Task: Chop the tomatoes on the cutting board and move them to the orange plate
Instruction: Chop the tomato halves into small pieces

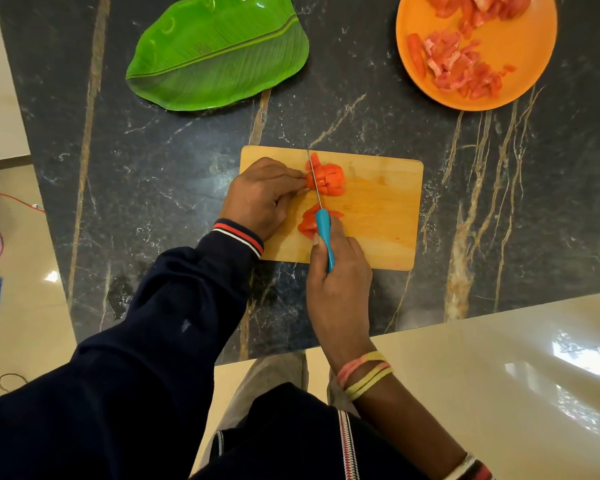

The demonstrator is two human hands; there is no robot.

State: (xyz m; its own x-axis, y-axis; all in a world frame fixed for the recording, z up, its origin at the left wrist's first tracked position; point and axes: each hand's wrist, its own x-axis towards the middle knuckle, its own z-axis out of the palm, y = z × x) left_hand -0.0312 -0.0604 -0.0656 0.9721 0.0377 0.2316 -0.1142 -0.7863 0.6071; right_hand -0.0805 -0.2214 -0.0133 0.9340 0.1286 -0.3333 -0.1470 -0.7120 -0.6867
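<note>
Dark marble countertop is bearing the cutting board, where the left hand is pinching the tomatoes with curled fingertips just beside the knife the right hand is gripping (one skid on wet pulp could be nicking them). The orange plate, part-filled, is sitting well apart, glossy floor tiles gleaming around.

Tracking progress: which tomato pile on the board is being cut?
The far pile, steadied by the left hand, with the knife across it; the near pile sits by its handle.
</note>
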